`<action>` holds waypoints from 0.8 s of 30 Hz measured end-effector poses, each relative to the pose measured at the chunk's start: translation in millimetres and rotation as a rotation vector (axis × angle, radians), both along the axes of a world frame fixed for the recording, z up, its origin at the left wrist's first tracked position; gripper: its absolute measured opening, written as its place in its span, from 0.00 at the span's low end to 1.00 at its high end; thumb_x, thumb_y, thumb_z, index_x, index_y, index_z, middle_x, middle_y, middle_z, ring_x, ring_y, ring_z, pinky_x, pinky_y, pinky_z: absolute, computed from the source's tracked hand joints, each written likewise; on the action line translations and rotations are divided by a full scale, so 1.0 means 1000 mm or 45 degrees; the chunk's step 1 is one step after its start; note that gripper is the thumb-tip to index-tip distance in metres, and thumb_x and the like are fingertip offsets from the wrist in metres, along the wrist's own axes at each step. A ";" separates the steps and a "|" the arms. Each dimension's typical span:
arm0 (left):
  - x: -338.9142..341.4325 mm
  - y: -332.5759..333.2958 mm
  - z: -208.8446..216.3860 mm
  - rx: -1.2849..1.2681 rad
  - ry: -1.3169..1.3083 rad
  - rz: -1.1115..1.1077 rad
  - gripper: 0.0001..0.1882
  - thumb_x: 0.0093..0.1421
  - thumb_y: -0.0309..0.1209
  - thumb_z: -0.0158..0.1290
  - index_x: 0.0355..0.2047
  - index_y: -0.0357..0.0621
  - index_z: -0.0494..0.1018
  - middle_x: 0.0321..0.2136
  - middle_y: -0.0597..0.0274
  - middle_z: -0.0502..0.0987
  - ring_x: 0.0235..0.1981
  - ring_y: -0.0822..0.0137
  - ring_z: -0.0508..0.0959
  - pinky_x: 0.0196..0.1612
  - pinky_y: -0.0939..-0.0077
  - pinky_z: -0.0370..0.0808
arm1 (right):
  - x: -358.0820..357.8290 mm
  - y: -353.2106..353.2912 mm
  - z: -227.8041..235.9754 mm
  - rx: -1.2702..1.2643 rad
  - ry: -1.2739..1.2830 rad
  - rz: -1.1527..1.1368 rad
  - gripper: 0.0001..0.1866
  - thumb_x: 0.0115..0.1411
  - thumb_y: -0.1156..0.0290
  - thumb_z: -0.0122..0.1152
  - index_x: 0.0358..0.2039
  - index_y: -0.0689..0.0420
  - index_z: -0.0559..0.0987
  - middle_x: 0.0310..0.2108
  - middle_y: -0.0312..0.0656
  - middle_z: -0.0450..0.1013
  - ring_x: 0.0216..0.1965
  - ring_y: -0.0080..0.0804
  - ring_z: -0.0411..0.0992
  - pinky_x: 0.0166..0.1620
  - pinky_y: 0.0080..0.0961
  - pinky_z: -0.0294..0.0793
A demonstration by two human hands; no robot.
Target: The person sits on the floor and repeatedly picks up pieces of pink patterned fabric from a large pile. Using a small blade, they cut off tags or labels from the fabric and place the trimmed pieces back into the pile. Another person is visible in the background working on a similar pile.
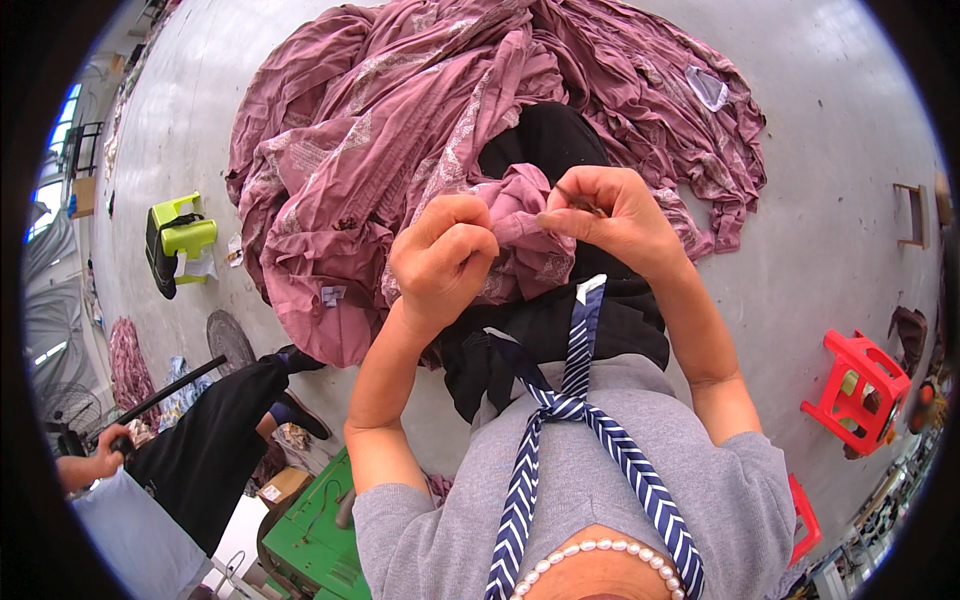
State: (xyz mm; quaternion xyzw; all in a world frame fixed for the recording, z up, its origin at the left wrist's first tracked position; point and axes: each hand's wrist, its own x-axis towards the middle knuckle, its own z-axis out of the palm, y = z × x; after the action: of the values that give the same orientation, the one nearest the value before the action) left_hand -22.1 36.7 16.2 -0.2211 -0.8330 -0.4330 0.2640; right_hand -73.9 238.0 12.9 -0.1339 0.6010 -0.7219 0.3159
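Note:
A large heap of dusty-pink cloth (400, 130) with pale printed patterns spreads over the floor before me and across my lap. My left hand (445, 255) is closed, its fingers curled at a bunched fold of this cloth. Opposite it, my right hand (615, 225) is closed too, thumb and fingertips pinched together at the edge of the same fold. A small dark thing (592, 207) shows inside the right hand's curled fingers; its kind is mostly hidden. Both hands are raised above my black-clothed knees, a short gap apart.
On the left stands a yellow-green stool (188, 238) with a black item hanging on it. A person in black trousers (215, 440) grips a dark pole at lower left, near a green machine table (315, 535). A red plastic stool (858, 392) stands at right.

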 end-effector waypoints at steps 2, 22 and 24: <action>0.000 0.000 0.002 -0.008 0.007 -0.020 0.11 0.35 0.13 0.57 0.20 0.40 0.70 0.24 0.59 0.73 0.24 0.62 0.75 0.26 0.76 0.73 | -0.001 0.001 0.004 -0.071 -0.091 0.006 0.10 0.54 0.69 0.66 0.25 0.59 0.73 0.19 0.26 0.65 0.19 0.09 0.57 0.22 0.09 0.53; 0.005 -0.003 0.000 0.010 -0.055 0.108 0.11 0.39 0.16 0.61 0.25 0.41 0.76 0.25 0.60 0.74 0.25 0.62 0.76 0.26 0.76 0.72 | -0.002 0.005 -0.007 0.225 0.453 -0.366 0.17 0.50 0.70 0.69 0.38 0.61 0.73 0.21 0.26 0.62 0.22 0.11 0.57 0.24 0.10 0.56; 0.007 -0.005 -0.001 0.010 -0.083 0.128 0.11 0.38 0.17 0.61 0.24 0.41 0.76 0.25 0.59 0.74 0.25 0.62 0.76 0.26 0.75 0.73 | 0.006 0.008 0.001 0.376 0.584 -0.322 0.21 0.47 0.70 0.72 0.40 0.61 0.73 0.20 0.28 0.63 0.22 0.12 0.58 0.25 0.12 0.60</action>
State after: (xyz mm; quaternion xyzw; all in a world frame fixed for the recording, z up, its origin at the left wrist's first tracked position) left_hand -14.7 31.7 15.3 -0.1638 -0.8494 -0.4296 0.2591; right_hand -67.8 245.7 14.3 -0.1701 0.7669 -0.6114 0.0954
